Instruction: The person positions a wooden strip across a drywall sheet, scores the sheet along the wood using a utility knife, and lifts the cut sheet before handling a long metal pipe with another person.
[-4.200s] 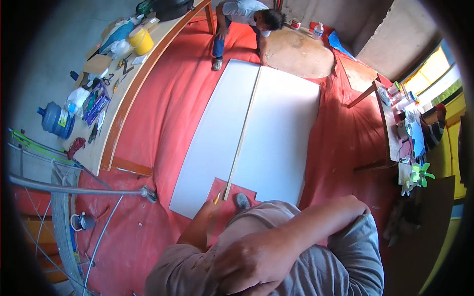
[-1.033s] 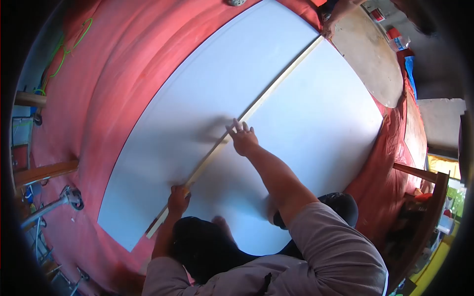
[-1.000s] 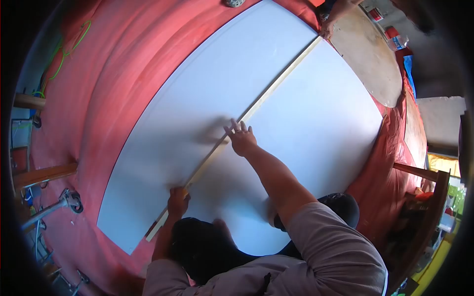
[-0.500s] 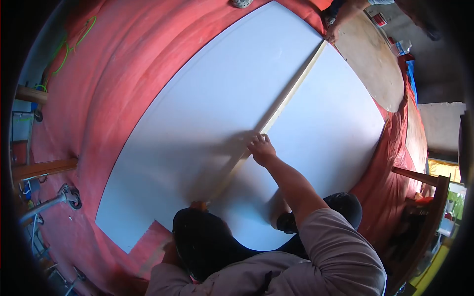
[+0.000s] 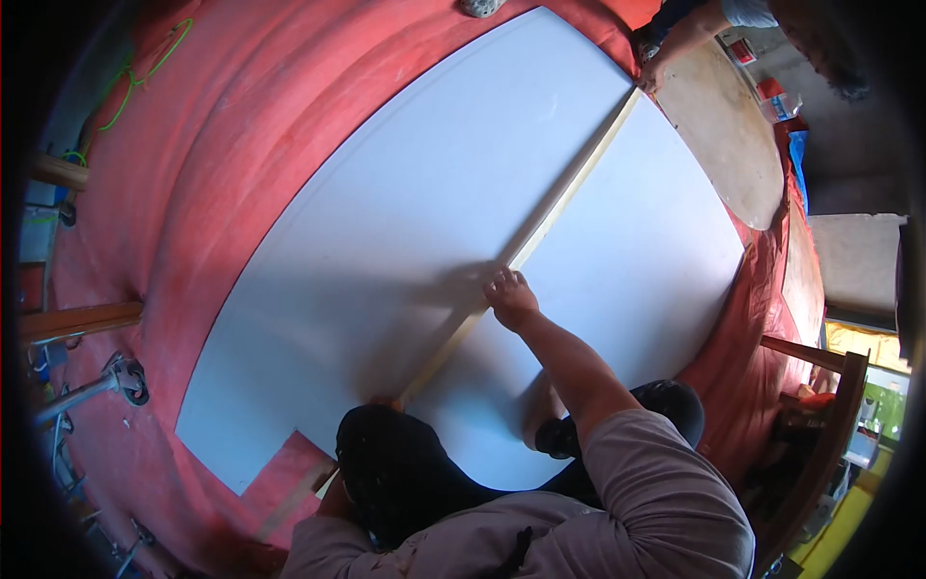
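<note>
Your right hand (image 5: pixel 511 297) has closed from spread fingers onto the long, pale wooden strip (image 5: pixel 569 188), now shifted kneeward across the white, flat panel (image 5: pixel 386 193); your left hand's (image 5: pixel 388 401) grip, mostly knee-hidden, I can't tell.

You have a wrinkled red sheet (image 5: pixel 207 164) spread over the floor, with a bright green cord (image 5: pixel 125 92) at its upper left, and a brown wooden bar (image 5: pixel 82 321) and a metal tube (image 5: pixel 82 396) ending in a caster (image 5: pixel 130 380) reaching over its left side. Past the red sheet's upper right side you see a tan panel (image 5: pixel 728 135), a red-and-white can (image 5: pixel 741 52), a clear bottle (image 5: pixel 782 106) and some blue material (image 5: pixel 798 164). To the right of the red sheet, you have a wooden frame (image 5: pixel 820 454).
</note>
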`<state>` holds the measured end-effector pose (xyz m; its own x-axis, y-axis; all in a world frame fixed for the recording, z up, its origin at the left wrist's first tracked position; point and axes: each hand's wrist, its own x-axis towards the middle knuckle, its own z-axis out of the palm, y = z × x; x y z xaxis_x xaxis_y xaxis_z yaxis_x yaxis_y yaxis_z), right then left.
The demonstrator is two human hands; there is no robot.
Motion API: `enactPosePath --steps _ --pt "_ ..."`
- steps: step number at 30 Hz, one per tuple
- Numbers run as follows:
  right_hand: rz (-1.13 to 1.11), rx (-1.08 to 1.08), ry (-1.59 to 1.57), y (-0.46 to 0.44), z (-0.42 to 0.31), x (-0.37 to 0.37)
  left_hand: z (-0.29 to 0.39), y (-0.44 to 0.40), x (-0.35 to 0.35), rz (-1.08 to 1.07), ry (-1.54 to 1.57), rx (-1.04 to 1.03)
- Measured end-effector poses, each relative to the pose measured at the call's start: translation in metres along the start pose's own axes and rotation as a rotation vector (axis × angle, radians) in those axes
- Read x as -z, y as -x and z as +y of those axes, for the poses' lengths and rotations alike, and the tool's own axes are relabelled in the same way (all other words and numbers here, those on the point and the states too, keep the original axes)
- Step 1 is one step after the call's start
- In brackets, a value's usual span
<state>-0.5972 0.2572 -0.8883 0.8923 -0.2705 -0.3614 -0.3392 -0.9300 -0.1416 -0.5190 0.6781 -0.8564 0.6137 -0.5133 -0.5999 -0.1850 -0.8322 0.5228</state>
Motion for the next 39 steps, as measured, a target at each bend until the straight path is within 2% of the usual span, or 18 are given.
enactPosePath --steps 5,8,14,17,20,23,29,31,36,39 --pt "-0.043 0.056 -0.042 -0.002 -0.006 0.012 -0.006 -0.001 -0.001 -0.006 -0.004 0.005" --pt "0.045 0.102 0.008 0.005 -0.017 -0.008 -0.007 -0.002 0.0 -0.009 -0.003 0.007" --pt "0.125 0.037 -0.143 0.007 -0.012 -0.006 -0.012 0.0 0.001 -0.011 0.004 0.015" --pt "0.041 0.023 -0.163 0.008 -0.009 0.002 -0.014 0.001 -0.003 -0.012 0.013 0.015" --pt "0.066 -0.016 -0.145 0.016 -0.014 0.002 -0.017 0.006 -0.005 -0.013 0.024 0.019" --pt "0.058 -0.171 -0.087 0.021 -0.028 0.0 -0.022 0.012 -0.006 -0.008 0.034 0.032" --pt "0.033 -0.347 -0.168 0.02 -0.018 -0.042 -0.034 0.027 -0.014 0.003 0.097 0.052" --pt "-0.017 -0.381 -0.372 0.017 -0.021 -0.033 -0.036 0.032 -0.013 0.002 0.129 0.072" --pt "0.104 -0.302 -0.266 0.021 -0.03 -0.012 -0.05 0.032 -0.019 0.022 0.207 0.093" --pt "0.075 -0.294 -0.285 0.019 -0.03 -0.006 -0.063 0.022 -0.018 0.031 0.147 0.065"
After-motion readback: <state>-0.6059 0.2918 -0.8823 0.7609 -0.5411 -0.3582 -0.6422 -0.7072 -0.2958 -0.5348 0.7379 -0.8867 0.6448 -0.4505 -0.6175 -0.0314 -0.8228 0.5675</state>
